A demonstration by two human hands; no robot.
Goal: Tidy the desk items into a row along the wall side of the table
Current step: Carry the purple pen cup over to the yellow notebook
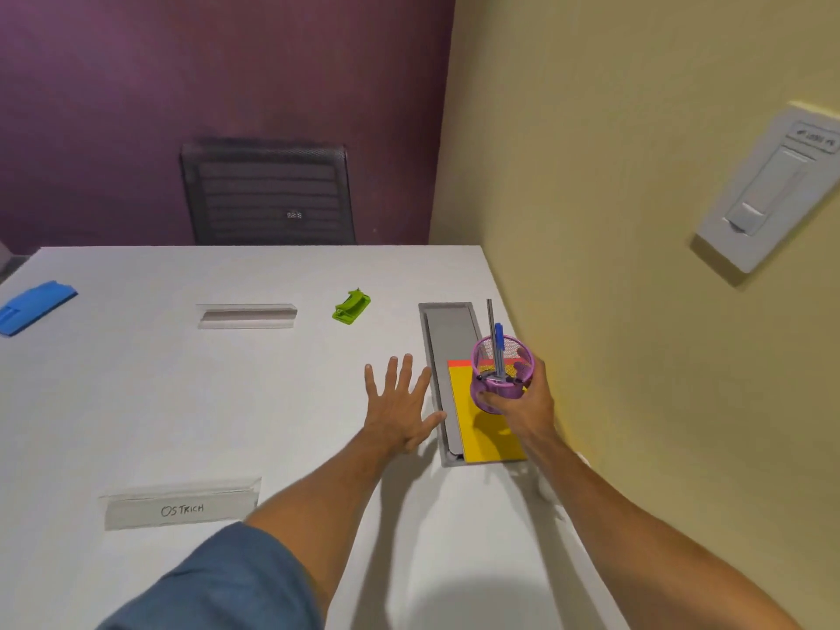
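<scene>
Right hand [522, 402] gripping the purple mesh pen cup [502, 372].
Left hand [400, 409] is hovering flat, fingers spread, empty, beside the grey cable tray [447, 329]; the cup is hanging above the yellow notepad [488, 441].

left hand [400, 402] splayed flat, right hand [522, 409] — fingers curled

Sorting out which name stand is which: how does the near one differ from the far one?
The near name stand shows a handwritten "OSTRICH" on the side facing the camera; the far name stand shows no writing from here. The near one sits close to the person's edge of the table; the far one sits further back, left of the green stapler. Both look like clear, long, low holders, untouched by either hand.
</scene>
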